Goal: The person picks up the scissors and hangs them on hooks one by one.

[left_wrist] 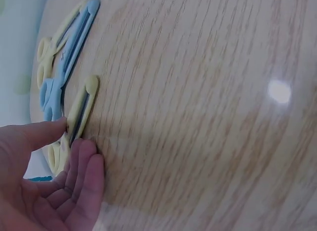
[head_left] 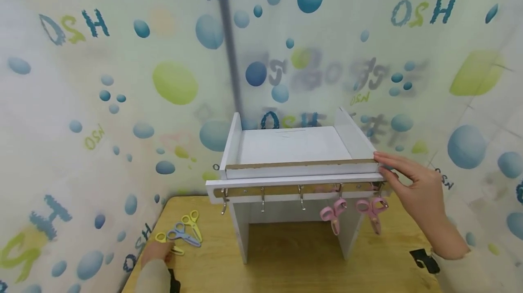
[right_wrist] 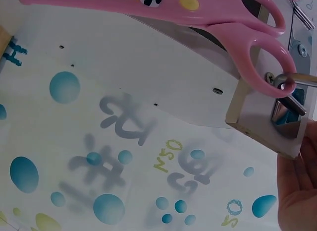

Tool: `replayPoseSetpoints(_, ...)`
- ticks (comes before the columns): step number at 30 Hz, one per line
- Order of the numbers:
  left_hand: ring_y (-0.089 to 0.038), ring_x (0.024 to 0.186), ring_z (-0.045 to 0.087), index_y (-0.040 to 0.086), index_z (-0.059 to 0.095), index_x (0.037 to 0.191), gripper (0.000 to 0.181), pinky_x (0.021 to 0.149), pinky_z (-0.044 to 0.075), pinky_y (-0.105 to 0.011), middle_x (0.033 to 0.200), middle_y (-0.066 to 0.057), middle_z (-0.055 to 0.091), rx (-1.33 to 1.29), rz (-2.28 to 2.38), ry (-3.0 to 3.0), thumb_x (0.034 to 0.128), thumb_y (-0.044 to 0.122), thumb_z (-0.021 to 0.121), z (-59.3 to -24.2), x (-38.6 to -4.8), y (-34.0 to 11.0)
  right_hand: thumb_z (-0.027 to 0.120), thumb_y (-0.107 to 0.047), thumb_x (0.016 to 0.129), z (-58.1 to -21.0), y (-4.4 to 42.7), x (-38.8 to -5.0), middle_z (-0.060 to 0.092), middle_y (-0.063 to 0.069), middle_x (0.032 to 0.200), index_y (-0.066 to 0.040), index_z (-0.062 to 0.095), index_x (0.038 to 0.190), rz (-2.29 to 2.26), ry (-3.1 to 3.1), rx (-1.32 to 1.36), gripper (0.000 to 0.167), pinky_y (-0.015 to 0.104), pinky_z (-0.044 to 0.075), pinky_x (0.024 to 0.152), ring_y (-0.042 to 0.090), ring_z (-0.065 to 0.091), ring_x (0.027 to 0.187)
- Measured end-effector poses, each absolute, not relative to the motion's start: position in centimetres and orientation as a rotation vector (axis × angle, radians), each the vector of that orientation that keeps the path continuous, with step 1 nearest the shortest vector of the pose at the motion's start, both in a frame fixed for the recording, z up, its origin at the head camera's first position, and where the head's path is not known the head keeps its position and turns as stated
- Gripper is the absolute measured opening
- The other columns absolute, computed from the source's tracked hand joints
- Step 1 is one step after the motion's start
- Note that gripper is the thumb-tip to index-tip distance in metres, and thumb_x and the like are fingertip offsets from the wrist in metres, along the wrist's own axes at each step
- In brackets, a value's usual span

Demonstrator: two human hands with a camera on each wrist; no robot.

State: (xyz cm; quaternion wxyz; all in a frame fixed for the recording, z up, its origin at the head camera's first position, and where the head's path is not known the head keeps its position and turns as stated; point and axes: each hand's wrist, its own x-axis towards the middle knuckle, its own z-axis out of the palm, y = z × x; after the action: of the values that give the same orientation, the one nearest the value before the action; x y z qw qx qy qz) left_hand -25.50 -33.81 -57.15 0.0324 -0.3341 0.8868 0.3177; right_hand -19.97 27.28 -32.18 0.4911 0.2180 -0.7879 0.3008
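My left hand is at the nearest yellow scissors on the wooden table. In the left wrist view, the thumb and fingers pinch these yellow scissors from both sides, hiding part of the handles. Beside them lie blue scissors and a second pair of yellow scissors. My right hand grips the right front corner of a white shelf, fingers on top and thumb lower down. Pink scissors and another pink pair hang by their handles from hooks under that corner.
Three metal hooks on the left of the shelf's front rail hold nothing. The shelf stands on side panels on the table. Behind it hangs a curtain printed with blue and green spots.
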Motion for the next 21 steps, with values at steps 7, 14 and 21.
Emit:
replayPoseSetpoints(7,-0.013,0.046,0.057,0.004,0.062,0.056,0.034,0.046,0.043,-0.024,0.049,-0.002,0.059,-1.072,1.086,2.660,0.0856,0.021,0.064,-56.5,-24.8,-33.9,0.079,0.019,0.066,-32.4,27.1,-20.0,0.071,-0.011,0.114,-0.004,0.078,0.106,0.772,-1.912,0.534,0.047,0.009,0.017,0.048,-0.022,0.059,0.096)
replayPoseSetpoints(14,-0.014,0.050,0.056,0.004,0.058,0.062,0.028,0.049,0.044,-0.024,0.053,-0.003,0.057,-1.052,1.043,2.683,0.0842,0.021,0.065,-56.5,-24.1,-34.0,0.079,0.018,0.068,-32.7,27.2,-19.9,0.071,-0.012,0.114,-0.007,0.078,0.108,0.778,-1.928,0.525,0.047,0.008,0.018,0.048,-0.023,0.058,0.085)
replayPoseSetpoints(21,-0.029,0.071,0.056,-0.006,0.058,0.070,0.032,0.065,0.048,-0.036,0.070,-0.016,0.059,-0.840,0.959,2.840,0.0839,0.021,0.069,-56.9,-23.7,-35.0,0.078,0.020,0.068,-32.8,27.4,-20.1,0.073,-0.009,0.114,-0.005,0.078,0.107,0.830,-1.919,0.551,0.047,0.000,0.038,0.069,-0.017,0.061,0.107)
